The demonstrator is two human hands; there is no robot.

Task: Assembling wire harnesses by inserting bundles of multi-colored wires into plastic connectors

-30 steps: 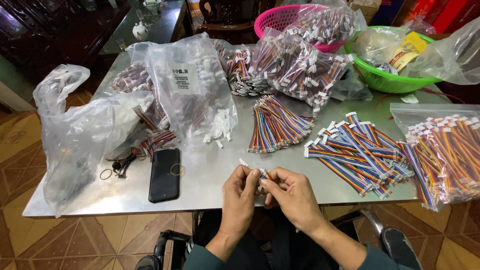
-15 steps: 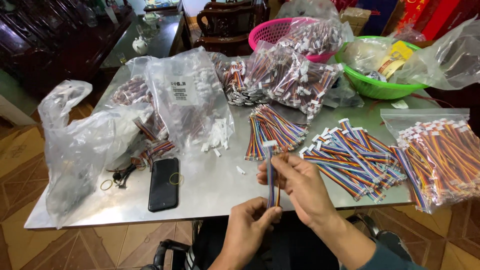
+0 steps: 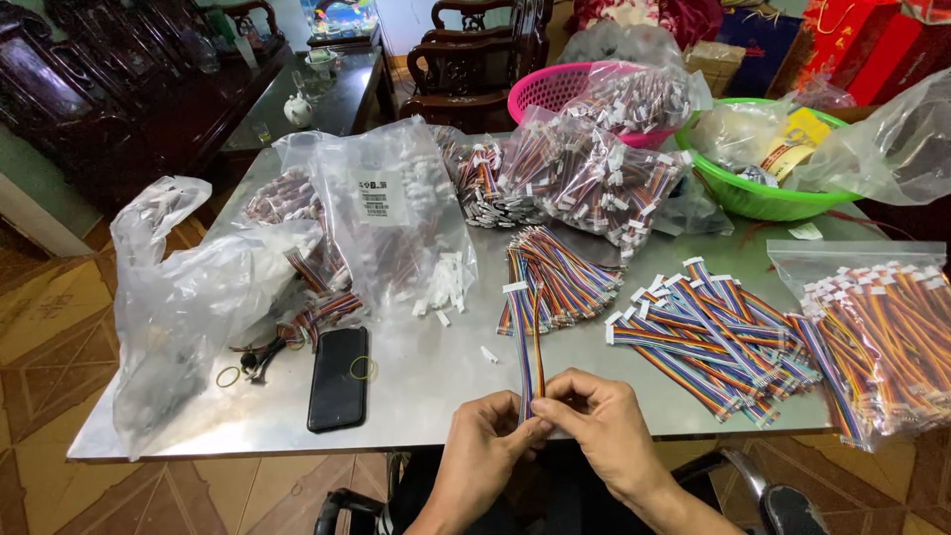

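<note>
Rainbow ribbon cable (image 3: pixel 528 342), white connector up, pinched by left hand (image 3: pixel 487 441), right hand (image 3: pixel 594 421)

Two hands, left hand (image 3: pixel 485 446) and right hand (image 3: pixel 604 426), at six o'clock; one black phone (image 3: pixel 338 378) at eight; two baskets, pink basket (image 3: pixel 555 89) and green basket (image 3: pixel 763 198), toward one.

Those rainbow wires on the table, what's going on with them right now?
A person seated at a metal table holds one rainbow ribbon cable upright, pinching its lower end between the left hand and right hand; its white connector points up. Loose cables lie in a small pile just beyond and a spread pile to the right. Clear bags of cables, a pink basket, a green basket and a black phone surround them.
</note>
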